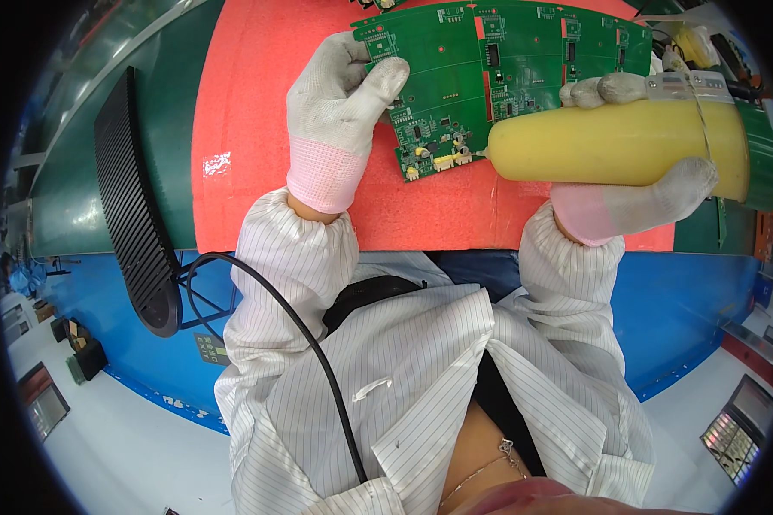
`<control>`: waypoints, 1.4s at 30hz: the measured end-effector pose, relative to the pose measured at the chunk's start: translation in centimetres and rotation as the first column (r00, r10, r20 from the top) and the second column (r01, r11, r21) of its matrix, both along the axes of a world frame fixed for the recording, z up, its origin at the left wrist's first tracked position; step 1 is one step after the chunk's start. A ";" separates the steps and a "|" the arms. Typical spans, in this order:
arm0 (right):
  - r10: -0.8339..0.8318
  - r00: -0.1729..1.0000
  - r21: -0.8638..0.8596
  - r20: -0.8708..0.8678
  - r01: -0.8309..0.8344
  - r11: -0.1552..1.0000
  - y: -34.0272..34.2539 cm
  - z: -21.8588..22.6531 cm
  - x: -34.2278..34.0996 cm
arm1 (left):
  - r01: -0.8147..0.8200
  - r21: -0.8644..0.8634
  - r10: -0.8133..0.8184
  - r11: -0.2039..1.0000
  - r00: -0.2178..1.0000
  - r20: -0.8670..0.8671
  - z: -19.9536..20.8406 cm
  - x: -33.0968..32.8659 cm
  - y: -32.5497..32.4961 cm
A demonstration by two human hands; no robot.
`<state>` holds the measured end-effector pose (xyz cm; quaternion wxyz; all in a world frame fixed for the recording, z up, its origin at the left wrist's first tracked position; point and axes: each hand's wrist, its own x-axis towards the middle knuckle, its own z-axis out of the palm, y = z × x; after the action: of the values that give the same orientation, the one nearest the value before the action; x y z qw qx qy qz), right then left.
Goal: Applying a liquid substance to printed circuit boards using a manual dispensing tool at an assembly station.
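My left hand [342, 116], in a white glove with a pink cuff, pinches the left edge of a green circuit board panel [442, 77] between thumb and fingers. The panel is tilted and made of several joined boards with small chips. My right hand [657, 199], gloved too, wraps round a fat yellow glue dispensing tube [610, 142], fingers over its far side and thumb on the near side. Its thin nozzle points left to the panel's near edge, beside small white connectors [452, 161] with yellow glue on them. Whether the tip touches cannot be made out.
A red foam mat [240, 154] lies under the work on a green table [64, 202]. To the left stands a long black ridged object [133, 197]. A black cable [296, 313] crosses my left sleeve. Cords and small items crowd the far right [696, 47].
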<state>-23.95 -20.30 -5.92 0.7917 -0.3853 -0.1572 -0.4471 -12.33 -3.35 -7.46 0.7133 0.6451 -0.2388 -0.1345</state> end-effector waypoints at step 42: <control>-0.111 0.994 -0.029 0.003 0.111 0.993 -4.7 0.1 -2.3 | 0.007 0.043 -0.005 0.999 0.999 -0.036 -0.3 0.4 0.3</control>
<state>-26.22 -25.02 -5.84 0.7599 -0.4045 -0.1426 -0.4886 -11.96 -3.02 -7.77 0.7031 0.6569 -0.2249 -0.1535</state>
